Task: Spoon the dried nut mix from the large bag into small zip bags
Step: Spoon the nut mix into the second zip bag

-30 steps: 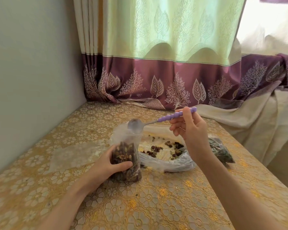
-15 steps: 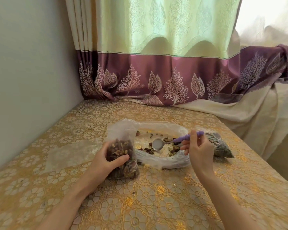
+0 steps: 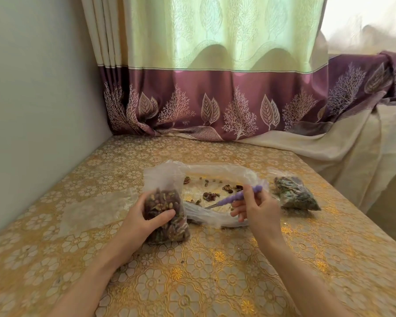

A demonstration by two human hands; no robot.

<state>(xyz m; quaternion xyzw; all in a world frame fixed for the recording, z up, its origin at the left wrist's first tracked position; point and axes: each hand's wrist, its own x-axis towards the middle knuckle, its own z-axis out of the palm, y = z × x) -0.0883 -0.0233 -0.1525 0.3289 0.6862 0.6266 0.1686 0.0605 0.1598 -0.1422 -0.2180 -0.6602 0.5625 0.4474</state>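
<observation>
A small zip bag [image 3: 166, 209], more than half full of nut mix, stands upright on the table with its top open. My left hand [image 3: 140, 219] grips it round the middle. To its right lies the large clear bag [image 3: 226, 173], open and nearly flat, with scattered nuts [image 3: 209, 196] inside. My right hand [image 3: 258, 208] pinches the purple handle of a spoon [image 3: 236, 196]. The spoon points down-left into the large bag, its bowl low near the bag's front fold and mostly hidden.
A filled small bag [image 3: 294, 195] lies at the right of the large bag. Flat clear empty bags [image 3: 96, 207] lie left of my left hand. The gold patterned tablecloth [image 3: 215, 271] meets a wall on the left and a curtain [image 3: 215, 104] behind; the table edge falls away on the right.
My right hand has brought the spoon down from above the small bag's mouth into the large bag and drawn it toward the front. My left hand has kept its grip on the small bag.
</observation>
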